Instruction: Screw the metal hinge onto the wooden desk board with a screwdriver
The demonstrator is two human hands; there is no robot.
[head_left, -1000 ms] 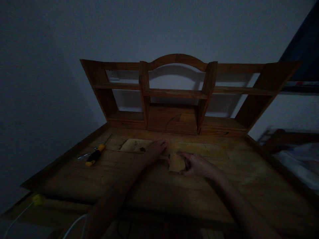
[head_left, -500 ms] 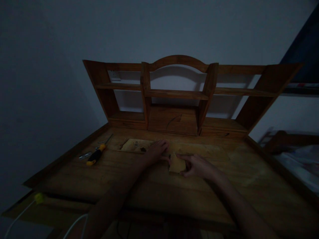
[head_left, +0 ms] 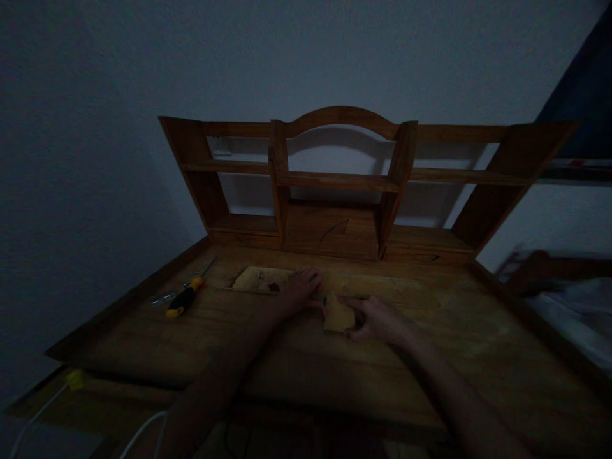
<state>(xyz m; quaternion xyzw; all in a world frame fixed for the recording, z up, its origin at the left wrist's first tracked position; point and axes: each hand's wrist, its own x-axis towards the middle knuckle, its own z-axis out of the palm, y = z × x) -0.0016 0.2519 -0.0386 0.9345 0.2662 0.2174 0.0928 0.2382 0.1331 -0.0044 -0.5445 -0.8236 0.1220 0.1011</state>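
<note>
A small light-brown wooden block [head_left: 338, 315] lies on the desktop in front of me. My right hand [head_left: 375, 317] grips it from the right, index finger along its far edge and thumb at the near corner. Just left of it, my left hand [head_left: 302, 290] lies over the end of a pale, rough-edged wooden board [head_left: 251, 278]. Its fingers are apart from the thumb, which reaches to the block's left edge. Something small and dark shows beside that edge, too dim to make out. A hole or dark knot marks the board.
On the left lie a yellow-and-black screwdriver [head_left: 184, 298] and small metal pieces [head_left: 163, 298]. A wooden shelf unit [head_left: 337, 182] stands along the back of the desk [head_left: 382, 376]. A white cable [head_left: 36, 417] with a yellow piece hangs at the lower left.
The block and my right hand have shifted very slightly to the left. My left hand stays nearly where it was.
</note>
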